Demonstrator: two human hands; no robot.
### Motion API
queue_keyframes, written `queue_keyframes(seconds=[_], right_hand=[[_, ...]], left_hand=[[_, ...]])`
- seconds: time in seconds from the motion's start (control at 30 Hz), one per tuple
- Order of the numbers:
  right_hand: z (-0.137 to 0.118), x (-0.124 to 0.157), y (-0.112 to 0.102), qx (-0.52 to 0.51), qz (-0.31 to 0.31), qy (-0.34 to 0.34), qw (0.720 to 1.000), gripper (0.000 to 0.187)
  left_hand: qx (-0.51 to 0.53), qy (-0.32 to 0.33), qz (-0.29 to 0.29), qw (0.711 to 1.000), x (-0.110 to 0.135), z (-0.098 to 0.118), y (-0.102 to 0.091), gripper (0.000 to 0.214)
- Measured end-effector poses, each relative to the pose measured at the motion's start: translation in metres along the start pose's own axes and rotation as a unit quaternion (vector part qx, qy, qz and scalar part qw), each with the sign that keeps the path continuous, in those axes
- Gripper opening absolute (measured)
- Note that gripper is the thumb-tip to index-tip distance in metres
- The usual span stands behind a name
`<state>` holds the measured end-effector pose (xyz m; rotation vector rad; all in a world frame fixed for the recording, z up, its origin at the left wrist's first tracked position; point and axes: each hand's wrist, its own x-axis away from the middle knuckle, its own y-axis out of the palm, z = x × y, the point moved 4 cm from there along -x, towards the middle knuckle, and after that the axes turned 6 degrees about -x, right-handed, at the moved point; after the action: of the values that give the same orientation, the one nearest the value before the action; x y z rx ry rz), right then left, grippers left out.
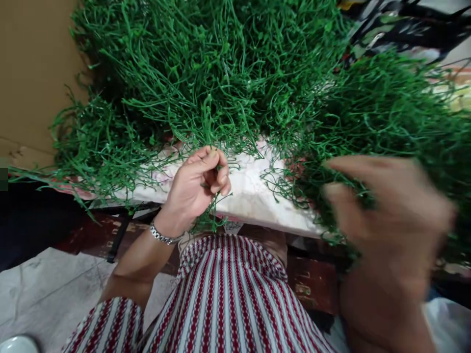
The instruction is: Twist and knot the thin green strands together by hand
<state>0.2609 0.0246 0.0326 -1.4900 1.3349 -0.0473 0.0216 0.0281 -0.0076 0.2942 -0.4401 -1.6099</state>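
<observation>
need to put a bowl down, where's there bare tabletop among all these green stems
One bare patch of pale tabletop: between the left hand, the right hand and the near edge. The green stems crowd everything behind and both sides. The left hand grips a few stems.

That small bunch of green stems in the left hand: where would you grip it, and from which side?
Grip the small bunch where the stems are gathered tight, just below the left hand, which pinches them in a closed fist. Come from below, on the near side: there the stems hang free over the table edge. Above, they probably tangle into the big green pile. The right hand is blurred, at the pile's right part.
</observation>
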Motion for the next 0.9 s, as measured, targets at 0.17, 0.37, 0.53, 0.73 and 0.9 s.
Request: queue_keyframes(seconds=[0.17, 0.37, 0.53, 0.73, 0.9], right_hand=[[-0.057, 0.001, 0.100, -0.263, -0.161, -0.042, 0.950, 0.012], [-0.049, 0.012, 0.120, -0.361, -0.151, 0.029, 0.920, 0.012], [-0.041, 0.014, 0.106, -0.336, -0.107, 0.060, 0.934, 0.012], [-0.042, 0.017, 0.107, -0.309, -0.082, 0.055, 0.946, 0.011], [-0.044, 0.019, 0.104, -0.197, -0.077, 0.004, 0.977, 0.012]], left_hand=[[-0.053, -0.011, -0.051, 0.997, 0.006, 0.003, 0.022, 0.026], [-0.156, 0.088, -0.035, 0.983, 0.010, 0.012, 0.008, 0.029], [-0.409, 0.138, 0.016, 0.902, 0.034, 0.004, -0.015, 0.037], [-0.569, 0.207, -0.001, 0.796, 0.056, -0.023, -0.007, 0.009], [-0.557, 0.237, 0.068, 0.793, 0.056, -0.026, -0.010, 0.018]])
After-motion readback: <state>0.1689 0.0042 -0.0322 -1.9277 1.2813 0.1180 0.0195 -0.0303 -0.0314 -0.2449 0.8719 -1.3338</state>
